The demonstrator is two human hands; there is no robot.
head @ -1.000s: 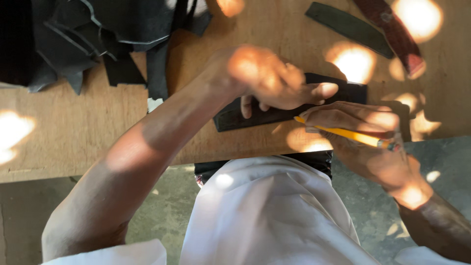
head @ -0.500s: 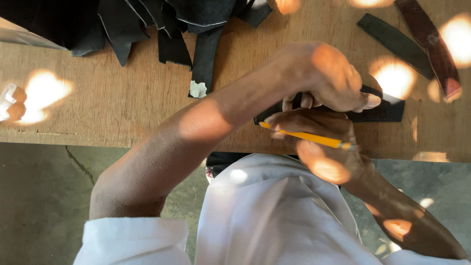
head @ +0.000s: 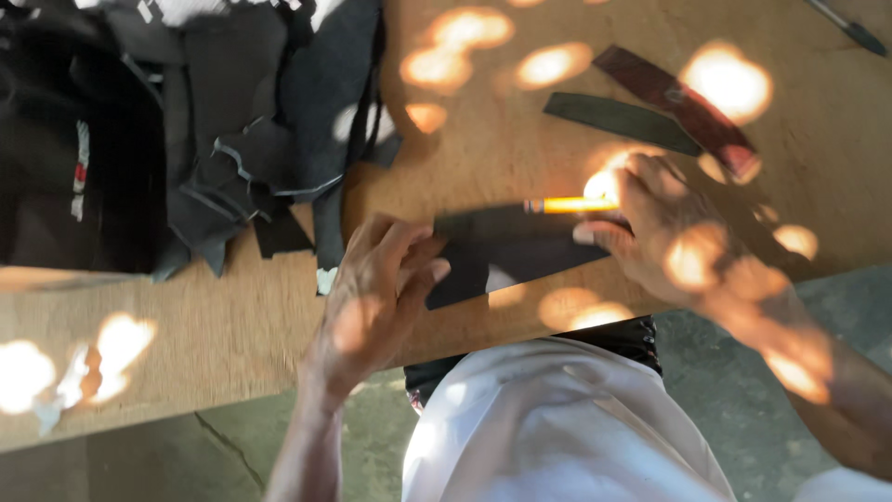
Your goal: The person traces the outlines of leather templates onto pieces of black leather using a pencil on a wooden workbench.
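Note:
A dark flat piece of leather [head: 506, 251] lies on the wooden table [head: 232, 316] near its front edge. My left hand [head: 376, 288] rests at the piece's left end, fingers spread and touching it. My right hand [head: 664, 228] is at the right end of the piece and grips a yellow pencil [head: 562, 205] that points left across the top of it.
A heap of black leather scraps [head: 251, 130] covers the table's far left. A dark strip [head: 618, 121] and a reddish-brown strip [head: 683, 102] lie behind my right hand. A thin tool [head: 850, 28] sits at the top right. My white-clothed lap [head: 548, 428] is below the table edge.
My left arm, which crossed over the piece before, has drawn back to the left end. My right hand with the pencil has shifted to the right end. The view moved rightward.

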